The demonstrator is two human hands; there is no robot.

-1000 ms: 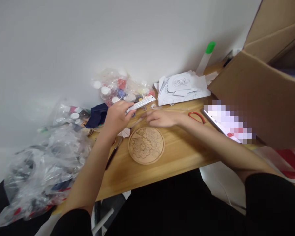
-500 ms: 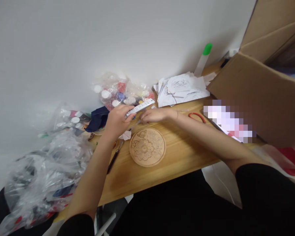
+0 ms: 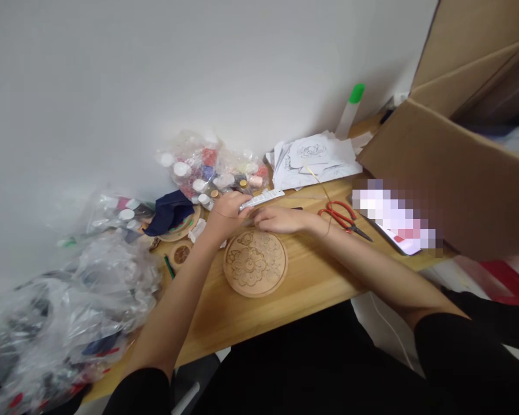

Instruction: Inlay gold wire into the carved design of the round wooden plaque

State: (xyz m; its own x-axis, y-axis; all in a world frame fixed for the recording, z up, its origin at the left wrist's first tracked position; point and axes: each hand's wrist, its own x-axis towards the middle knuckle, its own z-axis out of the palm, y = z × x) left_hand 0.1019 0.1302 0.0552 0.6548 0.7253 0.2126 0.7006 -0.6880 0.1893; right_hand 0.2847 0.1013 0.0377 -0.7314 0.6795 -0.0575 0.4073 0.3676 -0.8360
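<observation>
My left hand is closed round a white tube with printing on it, which points to the right. Just to its right, my right hand has its fingers curled near the tube's left end; what they hold, if anything, is too small to tell. Below both hands a round tan disc with a carved flower pattern lies on the wooden table. A dark thin tool shows partly behind my right hand.
Red-handled scissors and a lit phone lie right. Behind are papers, bagged bottles and a green-capped bottle. A cardboard box stands right. Left are plastic bags and a dark blue cloth.
My left hand has moved right and down with the tube, closer to my right hand. My right hand has shifted slightly right and down. More of the scissors now shows.
</observation>
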